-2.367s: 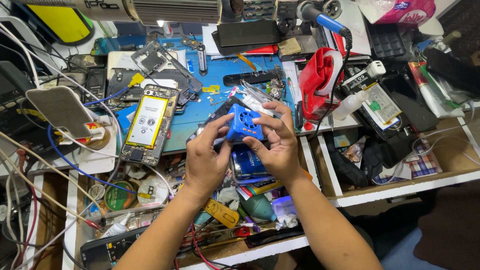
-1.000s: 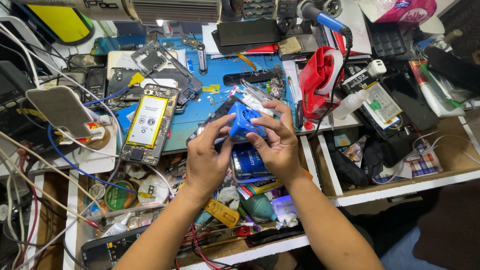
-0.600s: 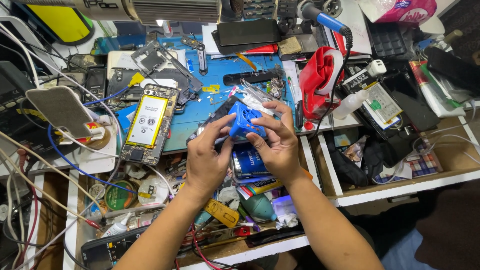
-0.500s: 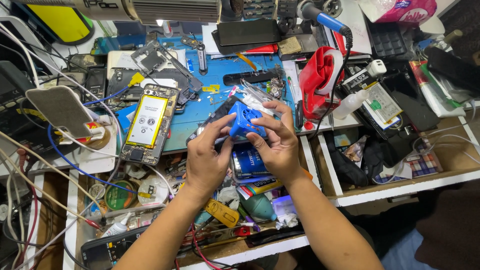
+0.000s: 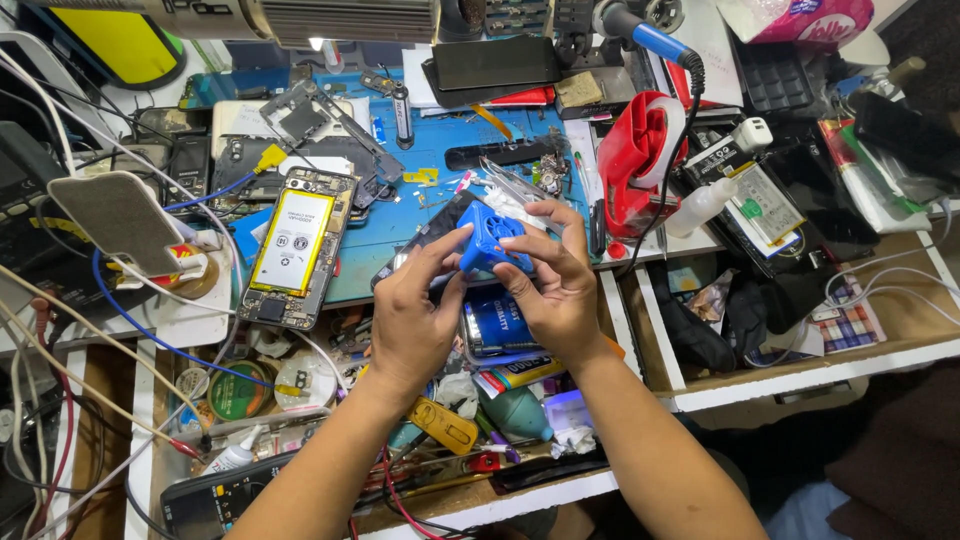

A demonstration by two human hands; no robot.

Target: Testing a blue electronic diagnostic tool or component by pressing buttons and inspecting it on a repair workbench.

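I had both hands over the counter's (image 5: 420, 235) front edge, left hand (image 5: 415, 325) and right hand (image 5: 555, 290) closed on the small blue plastic piece (image 5: 490, 240), mid-adjustment as I judged it; the next move called for steady fingertip pressure.

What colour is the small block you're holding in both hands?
Bright blue. The block sits between the left hand and right hand; the head view shows it best.

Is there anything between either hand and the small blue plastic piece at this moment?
Nothing visible. The left hand and right hand both have the blue plastic piece directly in their grip, fingertips touching it from both sides, above the dark phone lying on the blue mat.
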